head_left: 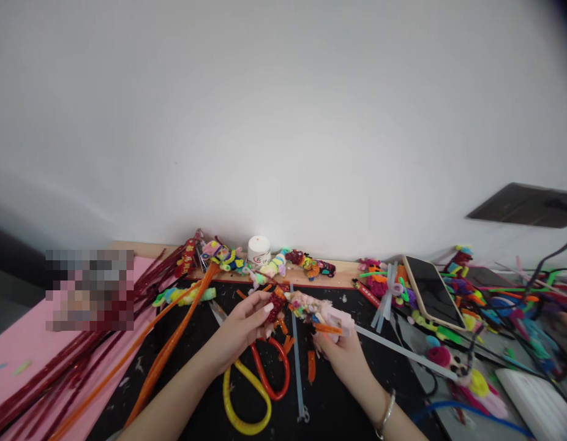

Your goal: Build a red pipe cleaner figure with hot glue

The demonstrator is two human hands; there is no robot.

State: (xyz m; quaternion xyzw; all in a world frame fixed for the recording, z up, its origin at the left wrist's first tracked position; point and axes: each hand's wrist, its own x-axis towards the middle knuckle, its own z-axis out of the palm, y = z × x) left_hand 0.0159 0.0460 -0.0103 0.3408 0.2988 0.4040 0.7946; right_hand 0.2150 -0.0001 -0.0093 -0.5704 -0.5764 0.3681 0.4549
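Observation:
My left hand (pixel 247 318) pinches a small dark-red glittery pipe-cleaner piece (pixel 277 304) with some orange on it. In my right hand (pixel 345 355) is a pale pink glue gun (pixel 339 317), its front crusted with colourful bits and its nozzle pointed at the red piece. Whether the nozzle touches the piece I cannot tell. A long translucent glue stick (pixel 403 350) sticks out of the gun's back. Below the hands lie scissors (pixel 269 416) with one yellow and one red handle loop. Another glue stick (pixel 296 361) and orange scraps (pixel 311 366) rest on the black mat (pixel 205 392).
Long red pipe cleaners (pixel 95 334) and orange ones (pixel 166 349) spread at left over a pink sheet (pixel 17 367). Colourful pipe-cleaner figures line a wooden ledge (pixel 350 275), beside a white tub (pixel 259 251). A phone (pixel 433 294) and cluttered craft pieces lie at right.

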